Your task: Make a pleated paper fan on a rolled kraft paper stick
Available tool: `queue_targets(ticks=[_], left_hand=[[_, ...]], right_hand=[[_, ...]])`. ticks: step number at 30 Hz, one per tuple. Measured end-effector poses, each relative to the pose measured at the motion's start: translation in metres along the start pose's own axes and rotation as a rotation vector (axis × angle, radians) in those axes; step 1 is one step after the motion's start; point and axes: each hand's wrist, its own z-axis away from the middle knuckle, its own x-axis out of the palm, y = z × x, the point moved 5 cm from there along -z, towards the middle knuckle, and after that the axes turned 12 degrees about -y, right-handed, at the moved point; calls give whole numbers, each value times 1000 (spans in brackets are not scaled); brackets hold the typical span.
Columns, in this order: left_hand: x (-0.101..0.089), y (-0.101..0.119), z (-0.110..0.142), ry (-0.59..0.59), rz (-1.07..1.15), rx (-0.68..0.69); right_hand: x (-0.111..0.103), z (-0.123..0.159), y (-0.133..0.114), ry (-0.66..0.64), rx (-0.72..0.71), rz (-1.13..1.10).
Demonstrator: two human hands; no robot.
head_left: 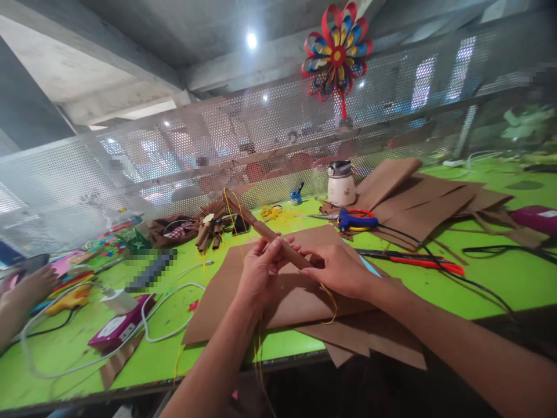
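My left hand (260,267) and my right hand (335,268) both grip a rolled brown paper tube (256,225), held aslant above the table. The left fingers wrap its middle; the right fingers pinch its near end. A thin yellow string (336,307) loops from the tube near my right hand, and more yellow strands hang below my left wrist. Yellow string also hangs around the tube's far end. Beneath my hands lie sheets of brown paper (217,296), some jutting over the table's front edge.
Right of my hands lie long red-handled scissors (439,262), a blue-and-red hot glue gun (357,220) with a black cord, and stacked brown paper (429,203). A white bottle (342,184) stands behind. On the left are a purple power strip (119,325), white cables and another person's hand (30,290).
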Motion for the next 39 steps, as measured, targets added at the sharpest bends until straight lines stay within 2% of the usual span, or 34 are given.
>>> queue_targets(ticks=[8, 13, 20, 24, 29, 34, 39], left_hand=[[1, 0, 0, -28, -26, -18], [2, 0, -1, -43, -16, -17], [2, 1, 0, -39, -8, 38], [4, 3, 1, -59, -15, 52], [2, 3, 0, -75, 21, 72], [-1, 3, -2, -79, 49, 65], [-2, 6, -1, -47, 56, 72]], right_hand=[[0, 3, -4, 5, -30, 49], [0, 6, -8, 20, -28, 188], [-3, 6, -4, 112, 78, 297], [-2, 5, -4, 110, 58, 351], [-4, 6, -7, 219, 15, 389], [-4, 9, -8, 274, -13, 328], [-2, 7, -7, 174, -49, 156]])
